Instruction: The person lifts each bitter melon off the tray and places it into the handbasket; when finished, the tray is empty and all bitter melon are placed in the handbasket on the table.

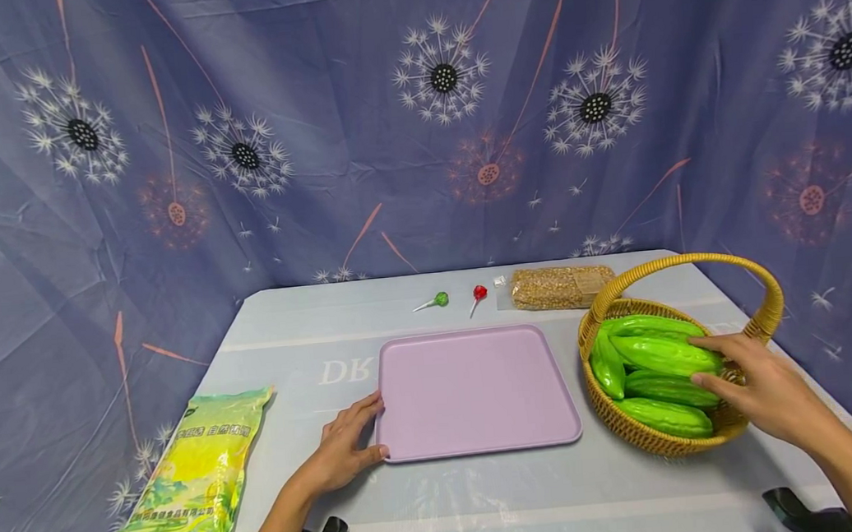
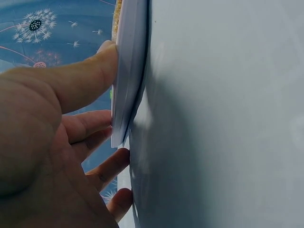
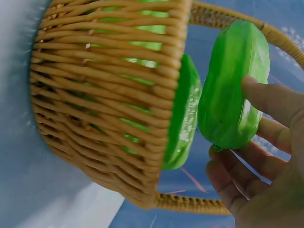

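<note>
My right hand point(image 1: 772, 386) reaches over the near right rim of a wicker basket point(image 1: 625, 429). It holds the end of a glossy green bitter melon point(image 3: 232, 90), thumb on one side and fingers on the other. In the right wrist view this melon stands out above the basket rim, beside another bitter melon point(image 3: 183, 123). Several more bitter melons point(image 1: 662, 417) lie in the basket. My left hand point(image 1: 345, 445) touches the left edge of a light purple tray point(image 1: 472, 395), the thumb at its near corner. The left wrist view shows the thumb against the tray's rim point(image 2: 130, 61).
A yellow-green food bag point(image 1: 196, 480) lies at the left of the table. Behind the tray are a green lollipop point(image 1: 440, 299), a red lollipop point(image 1: 480, 293) and a clear pack of grains point(image 1: 557, 287). The basket's tall handle point(image 1: 693, 259) arches over the melons.
</note>
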The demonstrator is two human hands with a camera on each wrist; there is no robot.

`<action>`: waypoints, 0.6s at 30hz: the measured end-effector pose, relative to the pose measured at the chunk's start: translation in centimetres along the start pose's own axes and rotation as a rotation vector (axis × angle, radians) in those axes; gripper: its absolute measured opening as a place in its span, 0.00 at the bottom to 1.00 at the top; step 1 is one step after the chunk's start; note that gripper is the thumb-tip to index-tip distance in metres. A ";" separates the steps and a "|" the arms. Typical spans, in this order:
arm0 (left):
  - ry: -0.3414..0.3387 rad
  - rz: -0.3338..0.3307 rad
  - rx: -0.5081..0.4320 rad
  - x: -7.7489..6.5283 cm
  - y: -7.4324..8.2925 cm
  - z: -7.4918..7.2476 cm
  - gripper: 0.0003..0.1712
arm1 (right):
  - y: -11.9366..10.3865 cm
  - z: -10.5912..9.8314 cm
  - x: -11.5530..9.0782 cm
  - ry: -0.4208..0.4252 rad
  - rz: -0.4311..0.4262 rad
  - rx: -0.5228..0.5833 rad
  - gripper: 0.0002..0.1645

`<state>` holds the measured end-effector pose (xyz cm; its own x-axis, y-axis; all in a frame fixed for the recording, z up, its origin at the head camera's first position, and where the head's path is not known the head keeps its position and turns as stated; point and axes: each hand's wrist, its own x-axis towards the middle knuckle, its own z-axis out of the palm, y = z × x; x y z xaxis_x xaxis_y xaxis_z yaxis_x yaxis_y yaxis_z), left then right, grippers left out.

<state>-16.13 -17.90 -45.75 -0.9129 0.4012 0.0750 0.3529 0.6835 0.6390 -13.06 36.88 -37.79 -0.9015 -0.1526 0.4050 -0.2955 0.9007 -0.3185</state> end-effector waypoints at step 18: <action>0.000 0.006 -0.007 0.0 -0.1 0.0 0.38 | 0.8 1.8 0.6 -0.035 0.032 -0.074 0.30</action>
<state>-16.19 -17.96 -45.82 -0.9109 0.4050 0.0792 0.3569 0.6769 0.6438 -14.43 36.78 -39.38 -0.9210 -0.1363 0.3649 -0.2434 0.9327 -0.2661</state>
